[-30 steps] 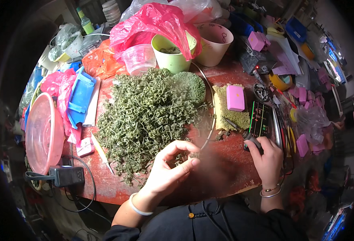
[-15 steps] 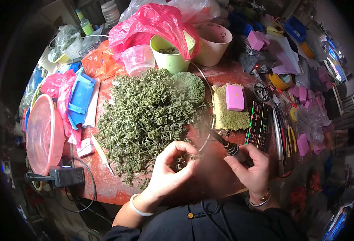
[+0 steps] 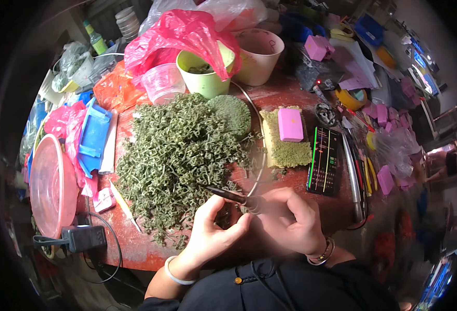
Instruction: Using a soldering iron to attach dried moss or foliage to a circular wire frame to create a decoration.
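Head view: slim dark tool (image 3: 232, 196), tangled green heap (image 3: 179, 155)

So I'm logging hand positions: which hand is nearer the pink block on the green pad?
Right. The right hand sits just below the pink block, gripping a dark tool; the left hand is farther left, by the green pile.

A person in a dark, near-black top with a small round amber button at the chest. The left hand (image 3: 212, 230) shows a plain white bangle at the wrist; the right hand (image 3: 291, 223) wears 2 slim bracelets, one gold-toned and beaded, one pale. Both forearms are bare, no sleeves reaching the wrists.
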The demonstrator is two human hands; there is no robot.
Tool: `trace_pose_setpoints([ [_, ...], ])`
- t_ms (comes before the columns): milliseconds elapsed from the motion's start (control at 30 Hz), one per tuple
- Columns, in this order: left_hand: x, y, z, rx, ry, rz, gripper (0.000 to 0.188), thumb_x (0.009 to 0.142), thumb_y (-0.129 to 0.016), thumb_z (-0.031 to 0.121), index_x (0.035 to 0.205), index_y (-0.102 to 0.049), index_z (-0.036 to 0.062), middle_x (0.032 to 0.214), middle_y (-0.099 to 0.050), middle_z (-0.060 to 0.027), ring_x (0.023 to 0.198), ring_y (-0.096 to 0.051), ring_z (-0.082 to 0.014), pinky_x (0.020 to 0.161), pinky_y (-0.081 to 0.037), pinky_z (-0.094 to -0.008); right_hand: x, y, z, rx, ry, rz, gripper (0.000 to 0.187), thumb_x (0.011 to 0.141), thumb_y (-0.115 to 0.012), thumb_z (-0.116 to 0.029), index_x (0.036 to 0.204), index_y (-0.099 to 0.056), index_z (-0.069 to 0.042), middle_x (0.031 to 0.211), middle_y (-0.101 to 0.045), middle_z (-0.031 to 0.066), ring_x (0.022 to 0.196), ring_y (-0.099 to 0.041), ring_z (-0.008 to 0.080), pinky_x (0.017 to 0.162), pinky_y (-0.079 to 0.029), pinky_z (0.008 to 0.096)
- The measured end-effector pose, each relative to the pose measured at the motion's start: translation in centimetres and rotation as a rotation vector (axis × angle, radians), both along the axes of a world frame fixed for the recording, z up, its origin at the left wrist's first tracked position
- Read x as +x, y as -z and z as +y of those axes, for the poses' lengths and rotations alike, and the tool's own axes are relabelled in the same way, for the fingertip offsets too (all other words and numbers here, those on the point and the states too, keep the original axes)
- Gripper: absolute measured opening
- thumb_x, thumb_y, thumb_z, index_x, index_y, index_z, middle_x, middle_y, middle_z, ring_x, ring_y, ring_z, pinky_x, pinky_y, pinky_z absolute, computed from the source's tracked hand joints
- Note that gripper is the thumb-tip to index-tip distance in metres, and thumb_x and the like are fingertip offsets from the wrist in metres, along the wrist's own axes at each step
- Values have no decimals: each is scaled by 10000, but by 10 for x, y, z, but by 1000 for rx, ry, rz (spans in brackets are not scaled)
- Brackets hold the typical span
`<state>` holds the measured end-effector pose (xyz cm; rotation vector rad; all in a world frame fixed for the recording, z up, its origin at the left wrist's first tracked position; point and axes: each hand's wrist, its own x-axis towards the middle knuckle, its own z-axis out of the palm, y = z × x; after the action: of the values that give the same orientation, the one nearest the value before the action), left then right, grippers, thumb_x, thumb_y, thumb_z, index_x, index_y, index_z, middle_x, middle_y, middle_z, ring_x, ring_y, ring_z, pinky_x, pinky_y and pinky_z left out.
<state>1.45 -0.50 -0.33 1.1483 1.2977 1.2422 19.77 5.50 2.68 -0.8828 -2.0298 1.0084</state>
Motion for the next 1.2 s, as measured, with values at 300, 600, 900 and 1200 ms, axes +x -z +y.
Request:
trace_pose_setpoints([
  [300, 2, -8, 5, -27, 47, -75, 333, 789, -756, 8, 1089, -612, 13, 931, -615, 7, 741, -532, -47, 669, -438, -201, 6, 1, 1, 45, 39, 45, 293, 756, -709, 24, 1015, -584, -36, 920, -661, 81, 681, -645, 162, 581, -498, 281],
  [600, 0, -3, 4, -10, 97, -256, 346, 787, -797, 35, 1096, -641, 26, 962, -623, 10, 859, -548, -75, 773, -445, -230, 0, 10, -7, -38, 45, 199, 260, 771, -724, 17, 979, -583, -53, 906, -666, 47, 673, -613, 98, 578, -468, 246],
  [900, -1, 3, 0, -40, 64, -318, 328, 788, -769, 23, 1079, -618, 7, 1074, -638, -87, 1020, -597, -184, 919, -454, -329, 0, 17, -10, -214, 48, 276, 246, 784, -736, 5, 975, -593, -55, 885, -657, 37, 673, -598, 97, 612, -474, 255],
  [1200, -2, -2, 4, 75, 80, -246, 204, 835, -734, 18, 1022, -653, 26, 981, -633, -35, 887, -568, -102, 815, -458, -256, 51, 18, 53, 242, 538, -186, 86, 941, -623, -95, 979, -649, -22, 803, -708, 113, 641, -687, 211, 526, -478, 320],
])
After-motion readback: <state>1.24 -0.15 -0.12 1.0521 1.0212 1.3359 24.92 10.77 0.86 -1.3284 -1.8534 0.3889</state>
